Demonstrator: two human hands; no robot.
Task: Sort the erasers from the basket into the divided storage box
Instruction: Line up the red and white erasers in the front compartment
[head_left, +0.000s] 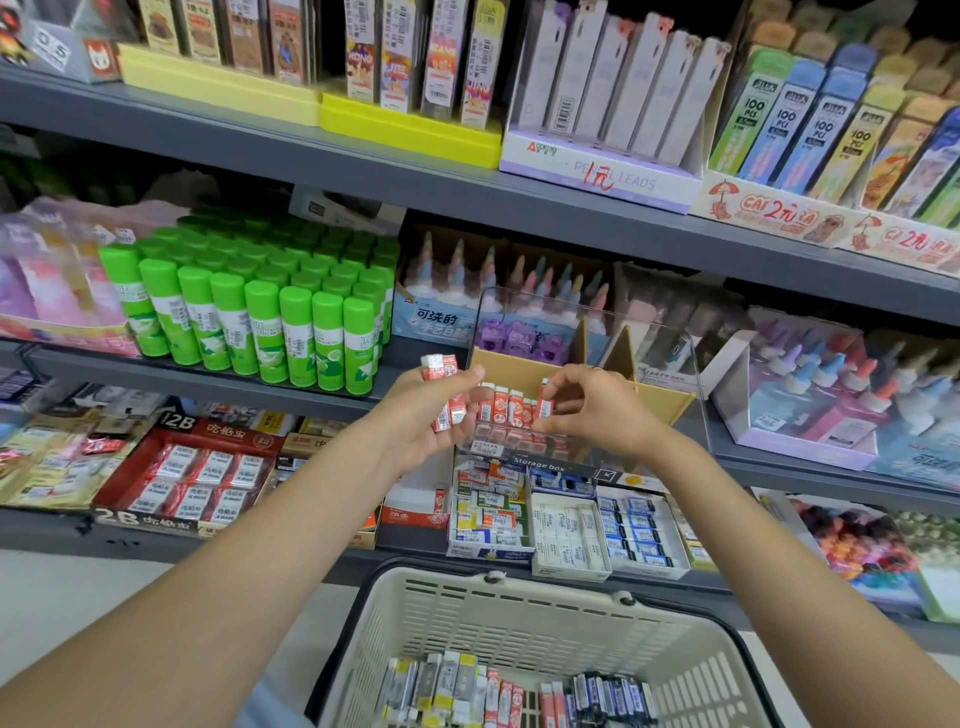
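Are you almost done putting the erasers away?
Not yet. A row of red erasers already stands in the box. The left hand holds a few more, and the right hand is pinching one into the row. Many erasers remain in the basket.

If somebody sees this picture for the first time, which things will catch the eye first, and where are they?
At the centre, the left hand holds a bunch of red and white erasers, while the right hand pinches one at the row standing in the clear storage box on the shelf. To the left stands a block of bright green glue sticks. At the bottom, the cream basket holds more erasers.
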